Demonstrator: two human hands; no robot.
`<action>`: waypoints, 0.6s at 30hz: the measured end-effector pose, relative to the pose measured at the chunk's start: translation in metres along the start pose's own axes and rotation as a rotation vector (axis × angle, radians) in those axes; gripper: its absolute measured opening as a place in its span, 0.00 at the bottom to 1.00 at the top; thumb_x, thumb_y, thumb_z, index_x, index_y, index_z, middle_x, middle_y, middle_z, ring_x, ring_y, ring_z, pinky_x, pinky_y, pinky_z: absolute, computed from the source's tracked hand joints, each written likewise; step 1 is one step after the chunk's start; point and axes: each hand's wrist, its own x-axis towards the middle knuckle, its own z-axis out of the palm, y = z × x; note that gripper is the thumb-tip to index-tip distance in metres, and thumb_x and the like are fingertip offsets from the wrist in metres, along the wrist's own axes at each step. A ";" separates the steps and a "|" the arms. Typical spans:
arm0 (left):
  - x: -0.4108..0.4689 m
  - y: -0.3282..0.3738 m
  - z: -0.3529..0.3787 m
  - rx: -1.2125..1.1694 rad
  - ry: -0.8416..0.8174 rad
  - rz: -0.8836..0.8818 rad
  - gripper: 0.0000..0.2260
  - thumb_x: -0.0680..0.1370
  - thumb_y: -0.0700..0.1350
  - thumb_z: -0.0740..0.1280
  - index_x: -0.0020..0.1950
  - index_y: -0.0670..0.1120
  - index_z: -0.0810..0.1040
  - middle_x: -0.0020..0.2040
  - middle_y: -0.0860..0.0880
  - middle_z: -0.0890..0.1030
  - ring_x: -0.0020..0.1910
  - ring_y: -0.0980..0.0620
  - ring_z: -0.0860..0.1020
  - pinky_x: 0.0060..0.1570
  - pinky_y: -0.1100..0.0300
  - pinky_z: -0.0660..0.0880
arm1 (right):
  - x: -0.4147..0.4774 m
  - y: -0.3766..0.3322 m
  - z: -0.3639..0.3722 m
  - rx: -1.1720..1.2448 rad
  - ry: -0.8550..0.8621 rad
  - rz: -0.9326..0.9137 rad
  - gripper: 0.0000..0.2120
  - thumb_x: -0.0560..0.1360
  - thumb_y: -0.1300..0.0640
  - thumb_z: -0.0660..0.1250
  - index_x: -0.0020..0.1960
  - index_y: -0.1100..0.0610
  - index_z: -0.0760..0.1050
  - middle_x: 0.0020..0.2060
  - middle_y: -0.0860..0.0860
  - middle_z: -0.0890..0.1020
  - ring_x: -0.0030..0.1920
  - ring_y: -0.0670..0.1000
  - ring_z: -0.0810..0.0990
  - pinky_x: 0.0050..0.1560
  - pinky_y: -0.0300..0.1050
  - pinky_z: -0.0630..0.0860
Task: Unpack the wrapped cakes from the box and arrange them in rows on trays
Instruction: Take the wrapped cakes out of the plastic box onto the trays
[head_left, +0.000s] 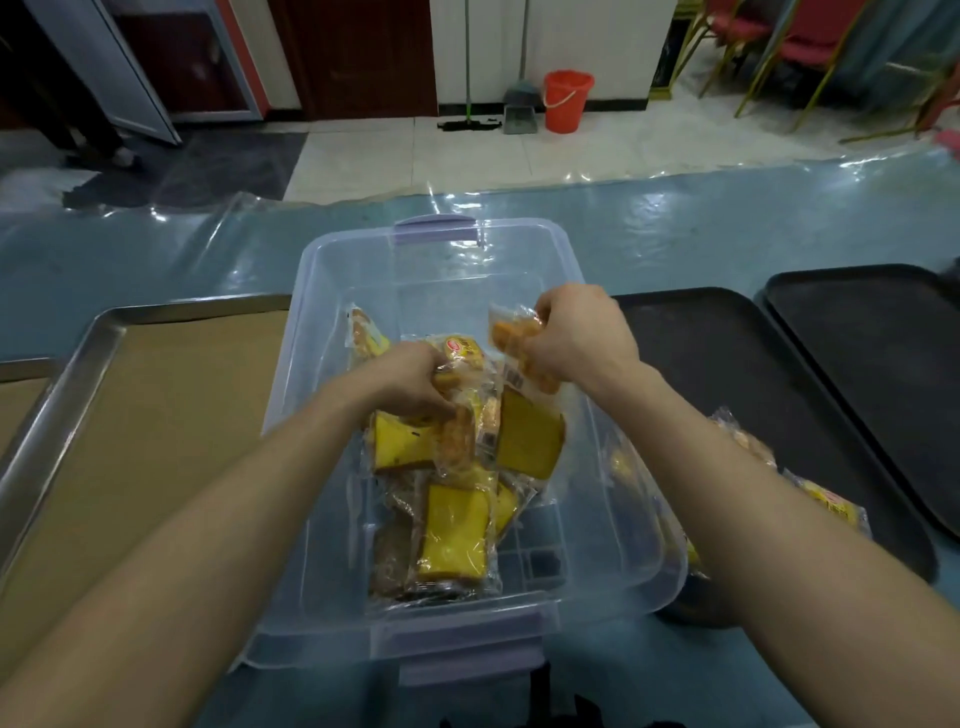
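A clear plastic box (332, 291) with lilac latches stands in the middle of the table and holds several wrapped yellow cakes (454, 535). My left hand (410, 382) reaches into the box and grips a wrapped cake (457, 431) on top of the pile. My right hand (579, 332) is closed on another wrapped cake (511, 340), held just above the pile. A metal tray (57, 415) lined with brown paper lies left of the box. A black tray (727, 364) lies right of it, with a few wrapped cakes (826, 504) partly hidden by my right forearm.
A second black tray (883, 374) sits at the far right. Clear plastic sheeting (675, 223) covers the blue table. Beyond the table's far edge are a tiled floor, a red bucket (566, 101), a dustpan, mops and chairs (810, 47).
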 end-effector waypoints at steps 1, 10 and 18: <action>0.007 0.004 0.005 -0.007 -0.021 0.006 0.16 0.75 0.55 0.81 0.53 0.47 0.83 0.47 0.49 0.83 0.49 0.46 0.82 0.47 0.53 0.78 | 0.003 0.002 -0.005 0.009 0.046 -0.005 0.09 0.74 0.52 0.73 0.39 0.56 0.81 0.33 0.52 0.83 0.35 0.54 0.84 0.37 0.52 0.85; 0.056 0.033 0.041 -0.046 -0.164 0.047 0.17 0.75 0.55 0.80 0.49 0.42 0.85 0.45 0.45 0.85 0.44 0.45 0.83 0.42 0.49 0.80 | 0.009 0.016 -0.019 0.197 0.257 0.017 0.09 0.75 0.51 0.73 0.40 0.54 0.79 0.33 0.50 0.82 0.34 0.51 0.81 0.37 0.55 0.84; 0.065 0.036 0.062 -0.033 -0.313 0.131 0.24 0.77 0.53 0.80 0.68 0.45 0.81 0.63 0.47 0.83 0.59 0.44 0.82 0.62 0.48 0.80 | 0.009 0.032 -0.025 0.297 0.225 0.018 0.10 0.76 0.46 0.73 0.43 0.53 0.80 0.36 0.48 0.82 0.36 0.46 0.81 0.37 0.47 0.80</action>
